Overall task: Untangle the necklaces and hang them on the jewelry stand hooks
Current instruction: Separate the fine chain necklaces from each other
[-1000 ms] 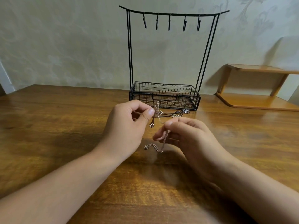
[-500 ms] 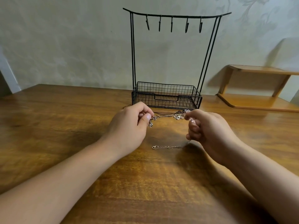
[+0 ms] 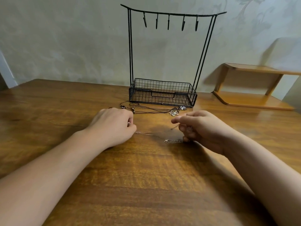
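Head view showed the left hand (image 3: 112,126) and right hand (image 3: 200,129) pinching a thin rose-gold chain necklace (image 3: 144,133). It stretched left-right along the brown wooden worktop (image 3: 146,185), its clasp end (image 3: 173,141) pointing left.

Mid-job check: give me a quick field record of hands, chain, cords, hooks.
left hand: pinching one end of thin chain
right hand: pinching the other end; clasp end lies on table
cord necklaces: on table before stand basket
hooks: five, all bare
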